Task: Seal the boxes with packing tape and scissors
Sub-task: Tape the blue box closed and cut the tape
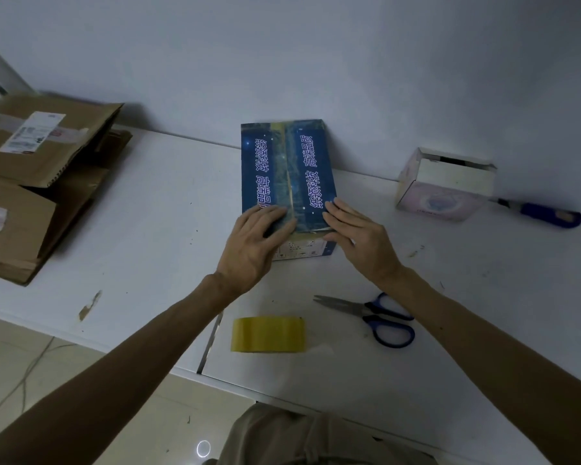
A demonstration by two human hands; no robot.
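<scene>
Where the view begins nearest the person, a pale tiled floor (pixel 81 380) shows below the table edge, with a thin cable (pixel 21 380) trailing across it at the left. The work surface is a white table (pixel 148 213) made of two tops butted together, and a dark seam (pixel 210 344) runs between them at the near edge. The top is scuffed and speckled with small debris, and a chipped patch (pixel 89 305) marks the near-left edge.

Nearest on the table sits the yellow tape roll (pixel 267 334). Just to its right and slightly farther lie the blue-handled scissors (pixel 376 317), flat, with the blades a little parted and pointing left. Both are apart from the hands.

Beyond these stands the blue box (pixel 287 169), mid-table, with its far end against the wall. The left hand (pixel 255 243) lies flat on the left top flap, fingers straight and spread, holding nothing. The right hand (pixel 359 236) lies flat on the right flap, fingers straight and close together. The two flaps meet along a centre join.

At far left is a stack of brown cartons (pixel 37 182) with labels and tape on them, some flaps loose. At far right a small pale box (pixel 445 186) sits near the wall with its lid ajar. A blue-handled tool (pixel 547 213) lies just beside it — its kind cannot be told.

A plain white wall (pixel 316 62) closes the far side.
</scene>
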